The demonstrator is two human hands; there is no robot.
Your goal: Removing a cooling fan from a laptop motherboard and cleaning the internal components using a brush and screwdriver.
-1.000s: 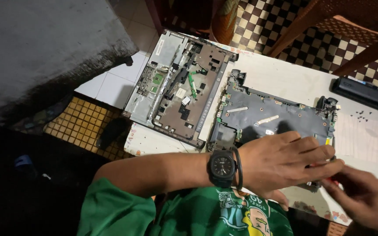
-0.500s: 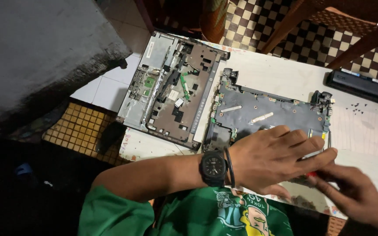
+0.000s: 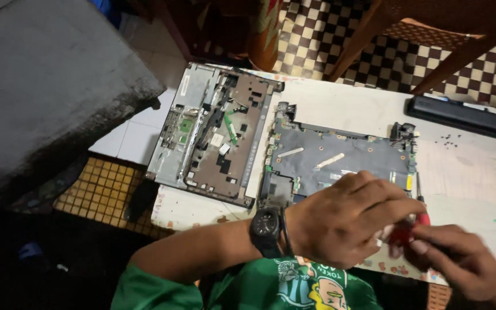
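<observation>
Both hands point(image 3: 345, 221) now meet; fingers grip red screwdriver point(image 3: 406, 232) over laptop board point(image 3: 340, 155).

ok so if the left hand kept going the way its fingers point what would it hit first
The left hand points right, across the table. First in line is probably the red-handled screwdriver at its fingertips, with the right hand on it. Depth is unclear, since this part is blurred.

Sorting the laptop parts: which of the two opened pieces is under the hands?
The blue-grey motherboard section on the right; the silver-brown casing lies untouched to its left.
</observation>
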